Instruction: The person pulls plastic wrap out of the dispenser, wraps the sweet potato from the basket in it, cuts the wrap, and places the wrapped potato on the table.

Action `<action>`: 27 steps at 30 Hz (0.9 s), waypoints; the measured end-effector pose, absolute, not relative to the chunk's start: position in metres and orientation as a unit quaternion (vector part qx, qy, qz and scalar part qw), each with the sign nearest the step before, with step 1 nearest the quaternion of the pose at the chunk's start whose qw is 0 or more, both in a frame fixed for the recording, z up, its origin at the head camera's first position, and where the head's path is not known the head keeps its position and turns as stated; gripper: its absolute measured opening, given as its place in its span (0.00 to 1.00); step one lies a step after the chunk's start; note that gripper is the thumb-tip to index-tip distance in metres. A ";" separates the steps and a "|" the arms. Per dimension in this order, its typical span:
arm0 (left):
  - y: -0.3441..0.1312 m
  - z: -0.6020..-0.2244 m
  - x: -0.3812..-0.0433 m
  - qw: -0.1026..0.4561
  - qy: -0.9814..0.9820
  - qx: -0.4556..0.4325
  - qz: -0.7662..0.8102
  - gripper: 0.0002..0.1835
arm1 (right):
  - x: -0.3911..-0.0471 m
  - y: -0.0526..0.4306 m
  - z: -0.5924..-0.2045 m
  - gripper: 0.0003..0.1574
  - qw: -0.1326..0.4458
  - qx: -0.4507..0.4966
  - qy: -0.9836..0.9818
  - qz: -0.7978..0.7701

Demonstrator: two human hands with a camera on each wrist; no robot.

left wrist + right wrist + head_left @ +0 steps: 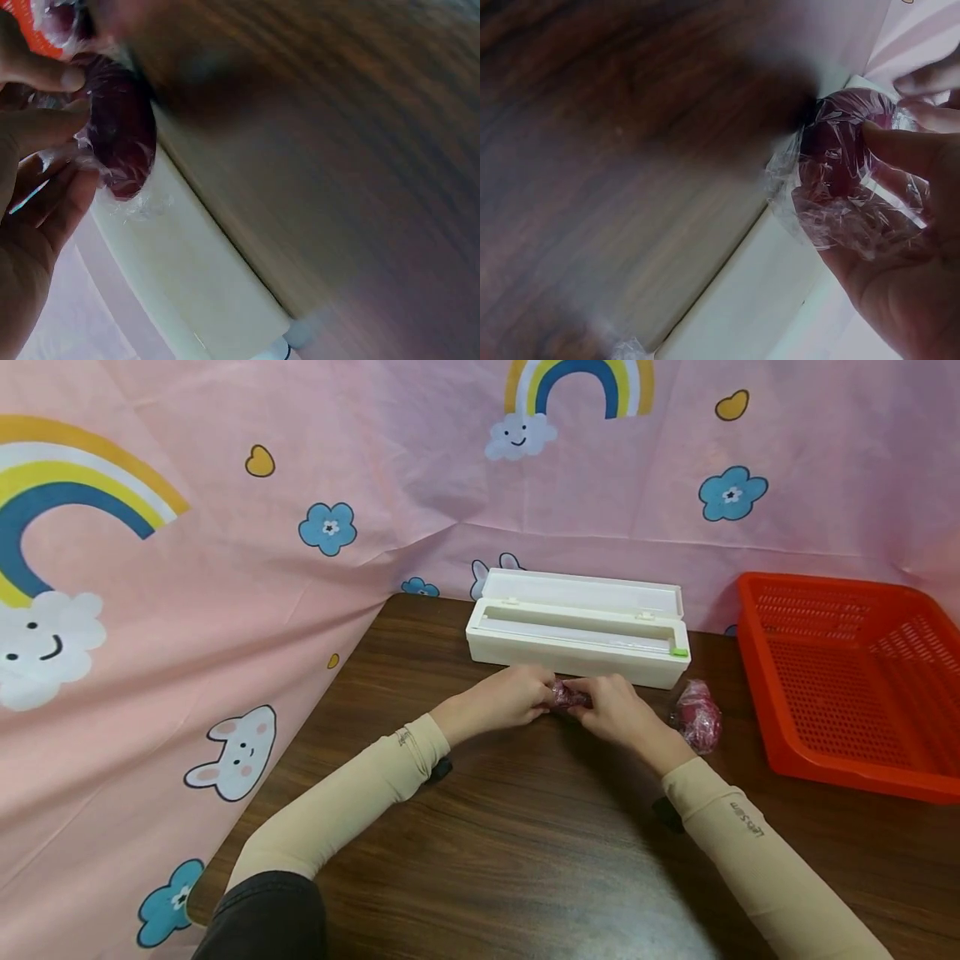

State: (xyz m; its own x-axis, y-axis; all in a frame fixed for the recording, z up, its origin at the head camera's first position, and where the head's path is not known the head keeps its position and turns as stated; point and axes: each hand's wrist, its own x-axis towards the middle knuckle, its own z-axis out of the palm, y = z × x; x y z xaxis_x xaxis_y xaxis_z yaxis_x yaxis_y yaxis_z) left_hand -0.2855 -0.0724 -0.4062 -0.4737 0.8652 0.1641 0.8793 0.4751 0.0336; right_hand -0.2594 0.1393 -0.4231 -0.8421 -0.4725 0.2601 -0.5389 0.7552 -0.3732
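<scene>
Both hands meet just in front of a white cling film dispenser box, at a dark red, rounded thing in cling film. My left hand grips the wrapped thing at its left side, my right hand at its right. In the left wrist view, fingers pinch the film beside the dark red wrapped thing. The right wrist view shows the thumb against it and loose, crinkled film bunched around the fingers. Its exact kind is hard to tell through the film.
A second red thing wrapped in film lies right of the right hand. Further right stands a red plastic basket. The dispenser's lid is raised, with a green slider at its right end. A patterned pink cloth hangs behind the wooden table.
</scene>
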 end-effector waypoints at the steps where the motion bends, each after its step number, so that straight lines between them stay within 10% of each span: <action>1: -0.072 -0.407 -0.285 0.063 -0.854 -0.513 -0.055 0.05 | -0.259 0.140 -0.423 0.22 0.074 0.271 -0.934 0.221; 17: -0.073 -0.390 -0.320 -0.081 -0.881 -0.439 -0.156 0.22 | -0.251 0.146 -0.421 0.36 0.048 0.267 -0.934 0.234; 27: -0.073 -0.405 -0.328 -0.075 -0.878 -0.454 -0.136 0.23 | -0.241 0.165 -0.416 0.24 0.056 0.190 -0.915 0.352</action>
State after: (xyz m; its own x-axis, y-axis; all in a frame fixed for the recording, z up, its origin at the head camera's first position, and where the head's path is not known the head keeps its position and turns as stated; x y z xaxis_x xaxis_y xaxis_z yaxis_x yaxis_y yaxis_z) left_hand -0.3278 -0.0725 -0.4047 -0.5772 0.8166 -0.0084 0.7757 0.5514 0.3070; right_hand -0.2412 0.1646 -0.4165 -0.9213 -0.3081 0.2374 -0.3877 0.6791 -0.6232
